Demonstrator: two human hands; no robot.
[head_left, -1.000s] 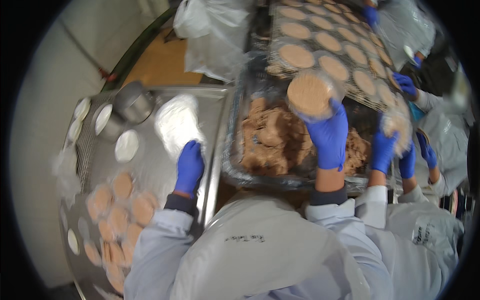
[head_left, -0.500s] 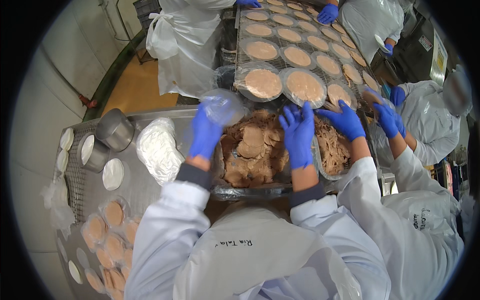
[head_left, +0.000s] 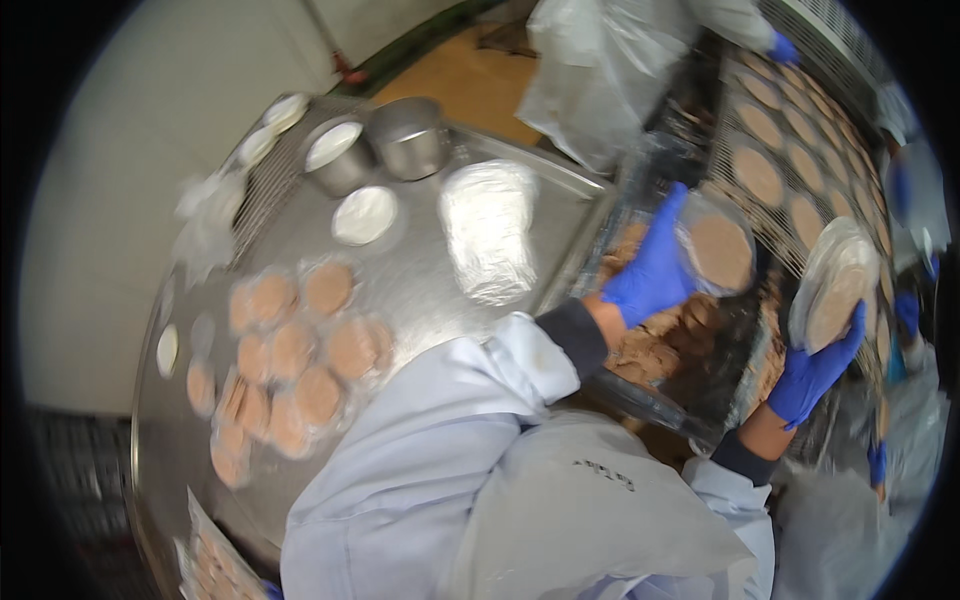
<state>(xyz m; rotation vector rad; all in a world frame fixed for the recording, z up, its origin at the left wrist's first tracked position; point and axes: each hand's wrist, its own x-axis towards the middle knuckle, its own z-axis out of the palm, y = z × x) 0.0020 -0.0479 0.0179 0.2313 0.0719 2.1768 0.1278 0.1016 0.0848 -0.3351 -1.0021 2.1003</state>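
Observation:
My left hand (head_left: 650, 270), in a blue glove, is closed on the edge of a thin round meat patty (head_left: 720, 255) backed by clear film. Its thumb points up, above a tray of brown meat paste (head_left: 650, 350). To the right, my right hand (head_left: 825, 365), also blue-gloved, grips the lower edge of another pale disc, a film-covered patty (head_left: 840, 290), held tilted beside the mesh rack. Whether that hand holds one disc or a small stack, I cannot tell. Motion blurs both hands slightly.
A steel table (head_left: 420, 290) on the left carries a pile of film-wrapped patties (head_left: 290, 350), a plastic-wrapped white bundle (head_left: 490, 230), two metal cups (head_left: 408, 140) and a white disc (head_left: 364, 215). A mesh rack (head_left: 800, 195) of patties stands upper right, with co-workers around it.
My view has swung left, bringing more of the steel table in. My left hand now holds a patty where a clear film blurred; my right hand, open before, now grips a disc.

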